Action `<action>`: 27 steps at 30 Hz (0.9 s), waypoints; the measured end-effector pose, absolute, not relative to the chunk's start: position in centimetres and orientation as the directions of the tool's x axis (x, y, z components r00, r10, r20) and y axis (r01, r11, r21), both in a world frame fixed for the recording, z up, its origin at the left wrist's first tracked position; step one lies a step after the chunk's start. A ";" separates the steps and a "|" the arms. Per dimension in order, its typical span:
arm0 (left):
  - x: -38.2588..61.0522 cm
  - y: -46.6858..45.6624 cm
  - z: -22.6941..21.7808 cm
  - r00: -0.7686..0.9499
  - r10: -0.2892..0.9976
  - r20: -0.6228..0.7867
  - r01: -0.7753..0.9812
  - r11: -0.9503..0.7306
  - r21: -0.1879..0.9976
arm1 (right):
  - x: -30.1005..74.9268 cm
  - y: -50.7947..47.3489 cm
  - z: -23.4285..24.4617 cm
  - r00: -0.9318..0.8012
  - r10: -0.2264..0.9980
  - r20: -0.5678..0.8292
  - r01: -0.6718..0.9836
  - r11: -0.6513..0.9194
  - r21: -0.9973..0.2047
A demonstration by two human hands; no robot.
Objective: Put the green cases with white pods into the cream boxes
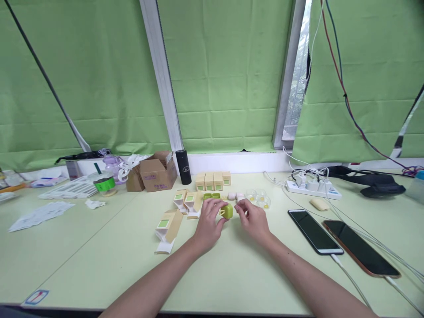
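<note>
My left hand (209,219) grips a small rounded green case (227,211) between thumb and fingers, a little above the table. A pale tab-like shape shows on the case's left side. Just right of it is my right hand (253,219), its thumb and forefinger curled together; whatever they pinch is too small to make out. Behind the hands lie green pieces (212,195), pale pink pieces (232,196) and several clear round containers (264,202). Opened small cartons (168,223) with green labels lie left of my left hand.
Closed small cartons (209,181) stand in a row at the back, near a black cylinder (183,167) and a brown cardboard box (158,171). Two phones (315,231) on cables lie at right, before a power strip (313,189). A green-banded cup (105,184) stands at left.
</note>
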State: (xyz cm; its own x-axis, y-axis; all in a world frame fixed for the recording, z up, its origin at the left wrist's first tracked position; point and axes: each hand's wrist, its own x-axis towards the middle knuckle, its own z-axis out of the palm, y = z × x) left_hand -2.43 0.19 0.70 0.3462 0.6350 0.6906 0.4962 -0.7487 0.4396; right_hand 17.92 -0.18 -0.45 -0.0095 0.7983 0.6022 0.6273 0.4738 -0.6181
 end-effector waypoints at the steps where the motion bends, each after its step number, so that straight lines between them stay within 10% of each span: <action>1: -2.4 0.3 0.7 0.313 0.664 0.679 0.479 -0.728 0.491 | 18.3 0.3 -0.6 0.013 0.780 0.625 0.704 0.437 -0.560; 8: -2.9 1.7 0.1 0.160 0.843 0.513 0.229 -0.537 0.812 | 19.9 3.2 -1.5 -0.075 0.774 0.629 0.951 0.246 -0.189; 18: -3.0 2.5 -0.3 0.183 0.860 0.477 -0.031 -0.480 0.877 | 19.3 5.4 -0.7 -0.185 0.822 0.539 0.979 0.204 0.025; 23: -3.0 2.4 -0.2 0.179 0.863 0.473 -0.015 -0.479 0.878 | 19.2 5.0 -0.7 -0.186 0.804 0.565 0.977 0.211 0.022; 27: -3.0 2.3 -0.1 0.163 0.861 0.482 0.004 -0.489 0.872 | 19.0 4.7 -0.7 -0.033 0.773 0.634 0.935 0.247 -0.253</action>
State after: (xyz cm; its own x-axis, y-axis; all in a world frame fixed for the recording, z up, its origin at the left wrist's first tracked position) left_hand -2.98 2.33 -0.09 0.1627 0.8608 0.4822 0.0036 -0.4893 0.8721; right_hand 19.01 4.69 -0.74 -0.0326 0.7727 0.6339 0.9354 0.2470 -0.2529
